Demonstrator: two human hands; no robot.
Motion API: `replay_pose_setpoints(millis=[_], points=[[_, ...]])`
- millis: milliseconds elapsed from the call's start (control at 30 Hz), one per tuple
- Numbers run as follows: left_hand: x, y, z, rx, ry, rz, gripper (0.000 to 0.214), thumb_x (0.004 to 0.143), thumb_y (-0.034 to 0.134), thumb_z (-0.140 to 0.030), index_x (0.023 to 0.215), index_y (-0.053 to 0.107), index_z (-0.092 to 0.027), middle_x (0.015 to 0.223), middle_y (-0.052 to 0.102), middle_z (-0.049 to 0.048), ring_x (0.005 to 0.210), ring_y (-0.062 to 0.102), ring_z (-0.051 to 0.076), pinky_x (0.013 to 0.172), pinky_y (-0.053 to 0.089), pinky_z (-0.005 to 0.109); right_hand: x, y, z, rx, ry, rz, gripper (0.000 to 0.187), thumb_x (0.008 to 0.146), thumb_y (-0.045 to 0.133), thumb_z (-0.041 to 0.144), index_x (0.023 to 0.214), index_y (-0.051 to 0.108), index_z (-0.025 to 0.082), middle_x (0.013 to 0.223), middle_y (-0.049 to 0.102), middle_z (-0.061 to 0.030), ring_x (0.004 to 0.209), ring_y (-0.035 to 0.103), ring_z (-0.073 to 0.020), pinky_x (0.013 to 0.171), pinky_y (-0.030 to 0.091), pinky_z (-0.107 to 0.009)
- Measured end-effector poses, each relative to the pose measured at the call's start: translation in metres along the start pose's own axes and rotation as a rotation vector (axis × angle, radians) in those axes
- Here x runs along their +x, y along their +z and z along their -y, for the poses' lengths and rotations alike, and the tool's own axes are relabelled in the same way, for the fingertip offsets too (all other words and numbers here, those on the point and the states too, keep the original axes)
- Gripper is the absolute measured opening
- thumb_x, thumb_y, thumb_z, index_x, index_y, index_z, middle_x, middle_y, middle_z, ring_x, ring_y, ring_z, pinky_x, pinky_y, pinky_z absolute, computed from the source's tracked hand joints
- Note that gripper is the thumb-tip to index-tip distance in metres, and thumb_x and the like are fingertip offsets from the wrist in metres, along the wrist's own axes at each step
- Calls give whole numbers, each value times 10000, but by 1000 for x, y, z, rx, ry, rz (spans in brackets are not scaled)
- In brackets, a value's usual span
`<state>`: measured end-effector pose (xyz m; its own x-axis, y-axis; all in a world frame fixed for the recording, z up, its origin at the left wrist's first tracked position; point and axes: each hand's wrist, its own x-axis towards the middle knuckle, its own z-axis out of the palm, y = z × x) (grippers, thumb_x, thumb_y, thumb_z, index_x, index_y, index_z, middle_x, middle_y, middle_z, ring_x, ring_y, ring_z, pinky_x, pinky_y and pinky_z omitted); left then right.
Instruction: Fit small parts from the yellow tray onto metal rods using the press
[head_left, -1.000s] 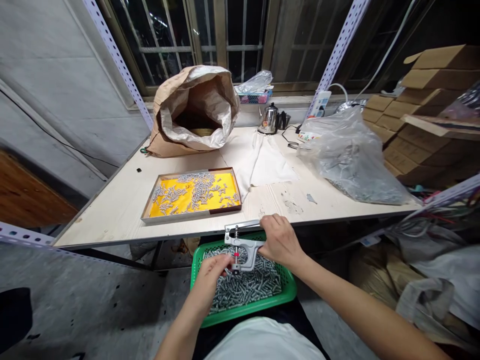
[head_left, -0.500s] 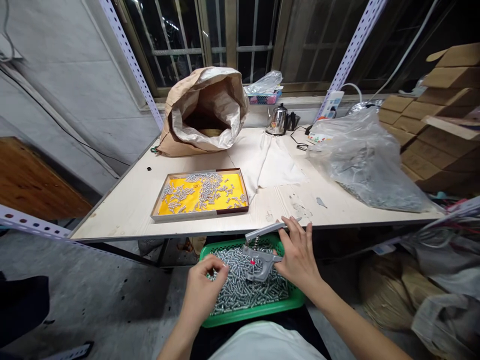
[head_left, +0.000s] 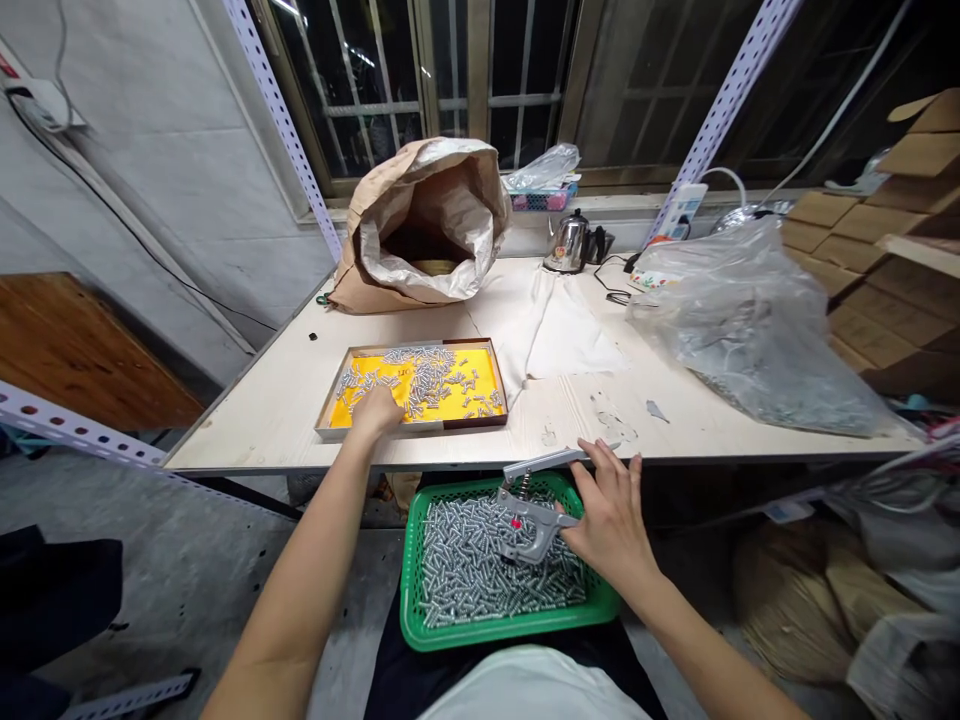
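My left hand [head_left: 377, 411] reaches into the shallow tray [head_left: 412, 429], over its front left part. The fingers look bent and closed, their tips hidden among small metal screw-like pieces [head_left: 431, 385] on a yellow lining. My right hand [head_left: 611, 515] grips a grey plier-like hand tool [head_left: 536, 535] with two spread handles, a coil spring between them and a red spot on the body. This tool hangs over a green plastic basket [head_left: 510, 631] filled with many small silvery spring- or screw-like parts [head_left: 480, 560]. The basket rests on the person's lap.
An open paper sack [head_left: 349, 275] lies on the table [head_left: 247, 420] behind the tray. A metal kettle [head_left: 568, 243] stands at the back. To the right lie a clear plastic bag [head_left: 772, 340] of parts and stacked cardboard boxes [head_left: 892, 250]. A white cloth [head_left: 574, 335] covers mid-table.
My left hand has moved from above the basket, up and left, into the tray. My right hand still holds the tool over the basket. The view has shifted slightly.
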<state>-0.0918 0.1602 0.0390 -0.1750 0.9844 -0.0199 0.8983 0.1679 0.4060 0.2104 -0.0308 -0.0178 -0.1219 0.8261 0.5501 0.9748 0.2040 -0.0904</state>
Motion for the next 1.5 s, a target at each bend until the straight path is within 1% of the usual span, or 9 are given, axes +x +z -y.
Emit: replay_pose_setpoints(millis=[167, 300, 433, 967, 1200, 1267, 1333, 1400, 1500], points=[[-50, -1, -9, -252, 58, -74, 132, 768, 550, -255, 763, 637, -157, 838, 692, 109, 819, 629, 227, 703, 443, 298, 7, 1, 0, 4, 37, -2, 435, 772, 528, 270, 1173, 501, 105, 1357, 430, -188, 1344, 300, -333, 1113, 125, -632], [-126, 17, -27, -999, 34, 291, 228, 654, 690, -357, 718, 647, -143, 688, 655, 43, 634, 564, 148, 608, 420, 251, 22, 1, 6, 20, 76, -25, 515, 760, 517, 247, 1242, 445, 81, 1431, 347, -215, 1396, 200, -352, 1098, 91, -666], [-172, 38, -37, -1204, -112, 452, 263, 580, 775, -361, 677, 678, -136, 608, 618, 1, 559, 486, 99, 581, 374, 229, 33, 1, 15, 47, 59, 7, 581, 715, 525, 184, 1274, 412, 76, 1497, 251, -211, 1428, 99, -342, 1099, 33, -672], [-184, 55, -34, -986, -21, 409, 144, 592, 724, -279, 561, 652, -159, 613, 640, 12, 651, 561, 163, 687, 408, 274, 28, 3, 26, 52, 39, 120, 687, 602, 504, 118, 1274, 374, 53, 1546, 85, -211, 1440, 15, -319, 1093, -33, -664], [-186, 53, -32, -1049, -81, 433, 125, 568, 728, -260, 566, 650, -162, 620, 632, 7, 652, 544, 158, 679, 399, 265, 30, 0, 30, 44, 41, 66, 499, 682, 509, 177, 1172, 461, 98, 1439, 357, -197, 1389, 215, -317, 1109, -9, -643], [-187, 53, -31, -1071, -102, 451, 137, 568, 741, -264, 569, 654, -159, 619, 634, 9, 652, 542, 156, 687, 398, 264, 33, 0, 29, 46, 21, 20, 361, 726, 515, 212, 1078, 510, 134, 1310, 493, -166, 1305, 347, -307, 1113, 55, -627], [-188, 50, -31, -1114, -123, 478, 148, 566, 756, -269, 599, 670, -152, 633, 646, 17, 662, 547, 156, 691, 399, 260, 35, -1, 25, 57, -25, -15, 293, 749, 534, 259, 1018, 531, 144, 1134, 582, -140, 1137, 476, -281, 1073, 247, -548], [-189, 45, -30, -1189, -148, 484, 191, 567, 766, -283, 682, 703, -144, 697, 675, 36, 696, 560, 161, 676, 396, 250, 38, 0, 20, 35, -86, 13, 356, 742, 549, 271, 1061, 530, 115, 968, 608, -118, 941, 522, -249, 898, 413, -420], [-190, 38, -29, -1334, -214, 444, 318, 598, 743, -332, 852, 730, -141, 834, 704, 71, 763, 572, 174, 627, 385, 235, 44, 3, 12, -32, -175, 122, 341, 700, 550, 229, 1014, 564, 97, 816, 596, -95, 792, 505, -227, 685, 401, -327]])
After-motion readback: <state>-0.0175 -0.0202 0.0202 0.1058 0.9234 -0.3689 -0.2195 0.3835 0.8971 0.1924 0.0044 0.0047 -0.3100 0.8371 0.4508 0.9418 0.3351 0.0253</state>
